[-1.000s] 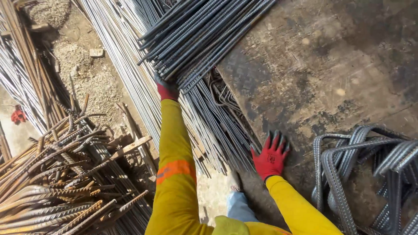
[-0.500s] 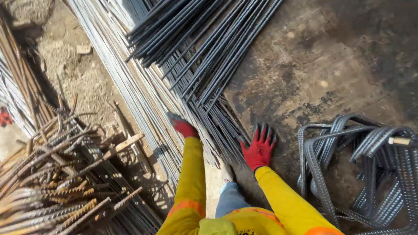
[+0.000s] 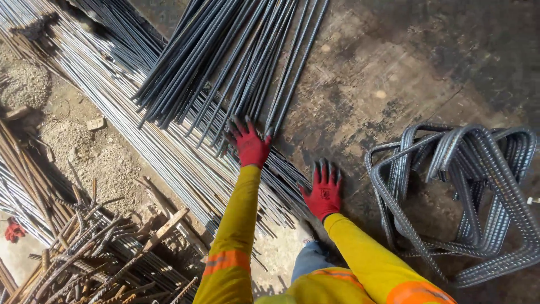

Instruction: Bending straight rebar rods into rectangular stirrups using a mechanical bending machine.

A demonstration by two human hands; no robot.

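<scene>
Stained, dusty concrete floor [image 3: 427, 73] fills the right side of the view, with gravel and dirt [image 3: 84, 152] off to the left. Across the floor lie long straight steel bars: a dark bundle [image 3: 225, 62] fanning out from the top, resting over a paler, longer bundle [image 3: 129, 129] that runs diagonally beneath it. The left hand [image 3: 249, 145], in a red glove on a yellow sleeve, lies flat with fingers spread on the near ends of the dark bars, clasping nothing. The right hand [image 3: 323, 193], gloved the same way, is also open with fingers splayed, pressed down at the edge of the paler bars where they meet the concrete, just beside the left hand. Well apart to the right sits a heap of bent rebar loops [image 3: 461, 191]. At lower left, rusty bars and wood scraps [image 3: 95, 253] lie tangled together.
</scene>
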